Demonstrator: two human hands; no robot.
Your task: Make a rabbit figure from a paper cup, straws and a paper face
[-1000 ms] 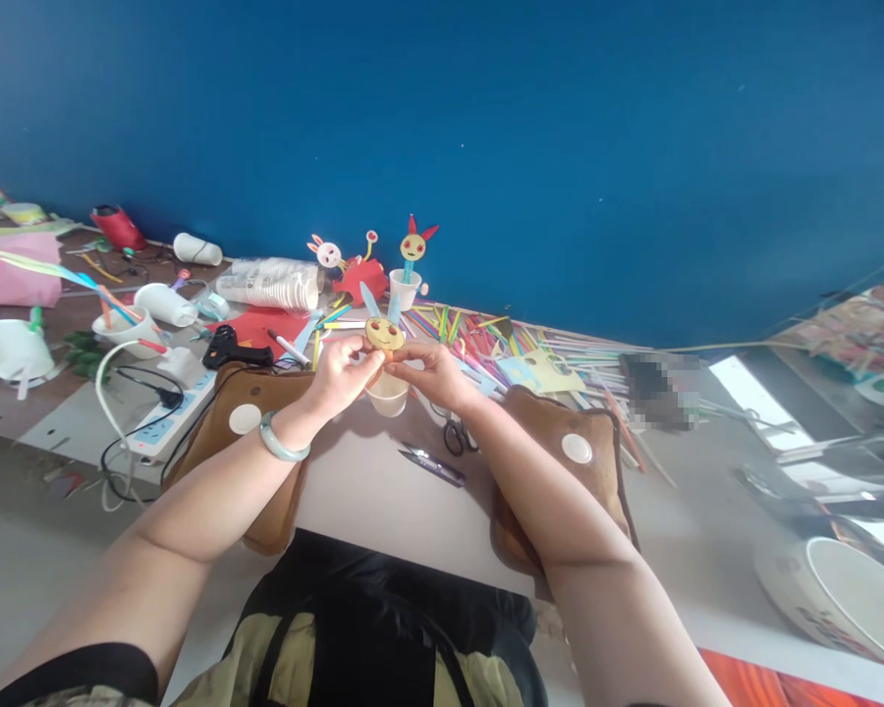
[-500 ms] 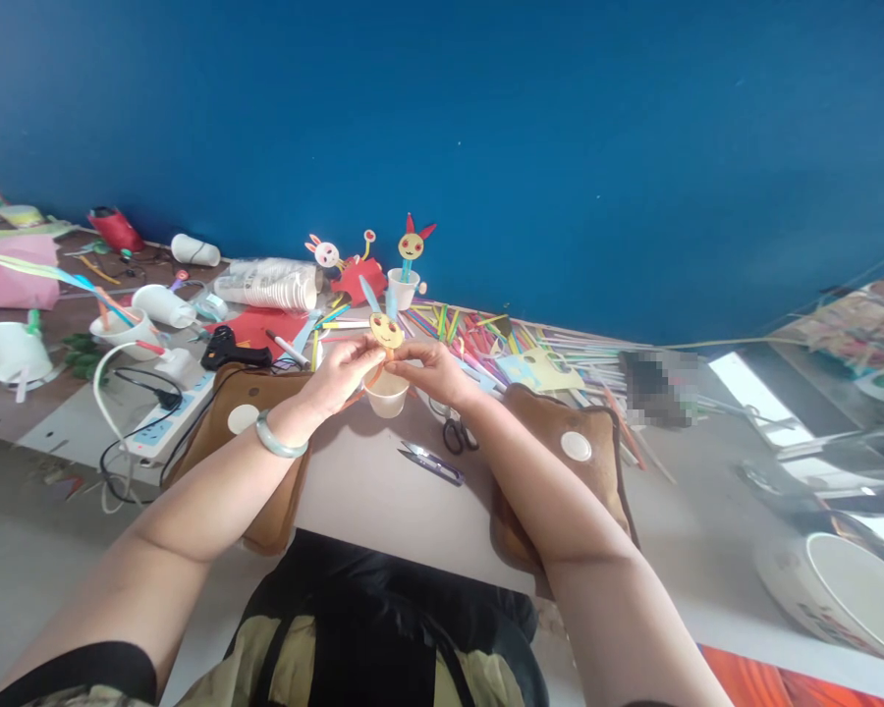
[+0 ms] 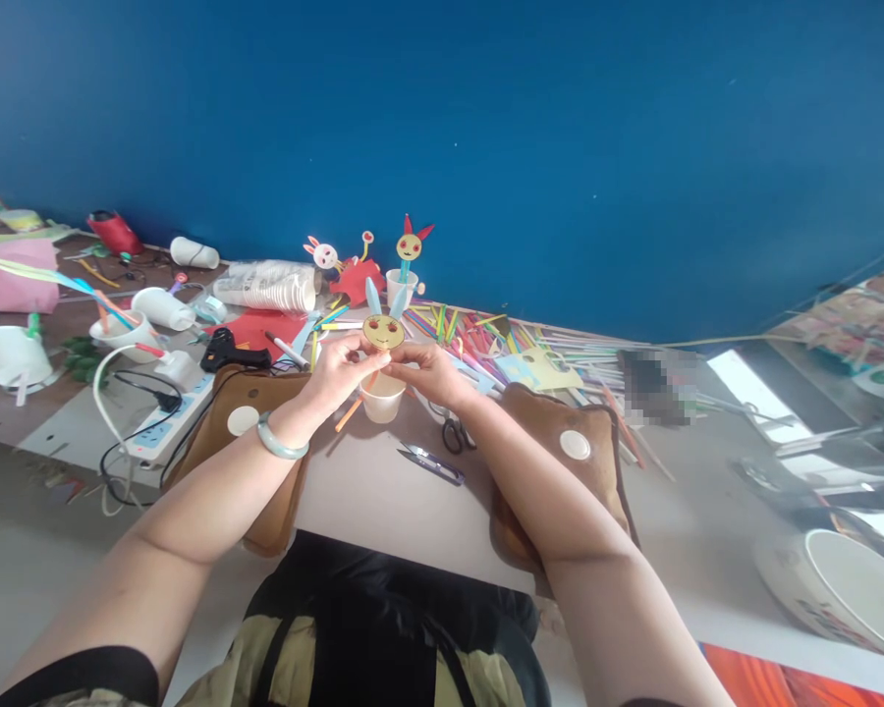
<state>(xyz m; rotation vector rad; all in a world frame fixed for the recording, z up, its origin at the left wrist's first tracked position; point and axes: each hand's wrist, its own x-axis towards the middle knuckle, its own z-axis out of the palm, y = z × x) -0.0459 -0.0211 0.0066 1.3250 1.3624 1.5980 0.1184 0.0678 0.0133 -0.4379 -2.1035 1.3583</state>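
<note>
A paper rabbit puppet has a round yellow face [image 3: 383, 332] with blue ears and an orange stem below. My left hand [image 3: 343, 370] pinches it from the left, and my right hand [image 3: 425, 373] pinches it from the right, just under the face. Directly below both hands stands a white paper cup [image 3: 382, 401], upright on the table, with an orange strip [image 3: 349, 414] sticking out to its left. Fingertips partly hide the stem. Close to my right forearm lie thread snips [image 3: 431, 463] and black-handled scissors [image 3: 455, 434].
Brown cushions [image 3: 564, 462] lie under both forearms. A power strip [image 3: 168, 424] with cables and a black glue gun [image 3: 230, 350] are on the left. Behind my hands stand a finished-looking red-eared puppet cup [image 3: 402, 285], stacked paper cups [image 3: 265, 286] and scattered coloured strips [image 3: 478, 339].
The yellow face has tipped and shifted slightly down and left, now facing me more fully. The cup appears slightly lower, and the orange strip on its left shows more.
</note>
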